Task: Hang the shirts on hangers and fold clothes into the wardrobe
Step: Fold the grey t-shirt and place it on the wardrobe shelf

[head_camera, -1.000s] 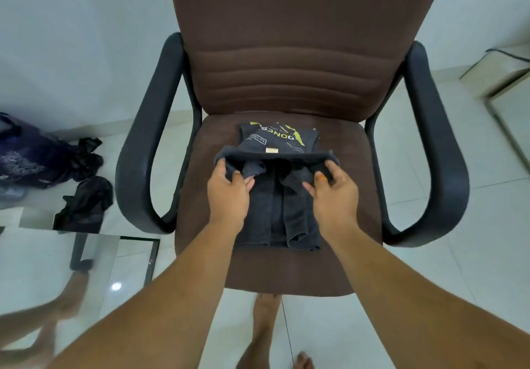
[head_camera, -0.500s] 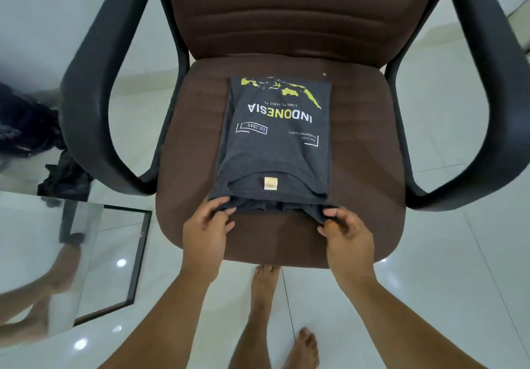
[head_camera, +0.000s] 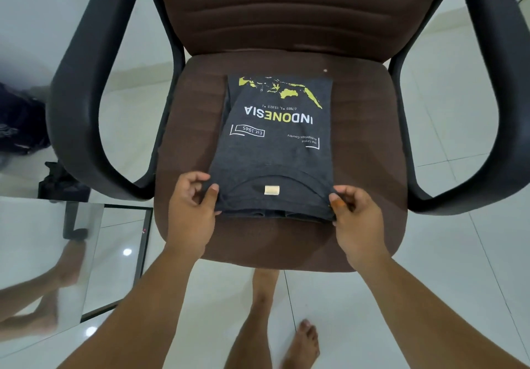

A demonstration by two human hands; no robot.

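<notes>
folded shirt (head_camera: 275,156) on chair (head_camera: 361,127), hands (head_camera: 190,210) pinching near corners

A folded shirt (head_camera: 276,150) lies on the chair (head_camera: 370,167) seat, the left hand (head_camera: 190,210) at its near left corner, the right hand (head_camera: 357,219) at its near right corner.

- Bare left hand (head_camera: 190,210) and bare right hand (head_camera: 354,216): no rings, no gloves.
- Orange-stained nail (head_camera: 336,203) on the right thumb.
- Bare forearms (head_camera: 137,305), no sleeves, no watch or bracelets.
- Bare lower legs and bare feet (head_camera: 305,343) on the floor, no socks or shoes.
- Clothing worn: out of sight.
</notes>
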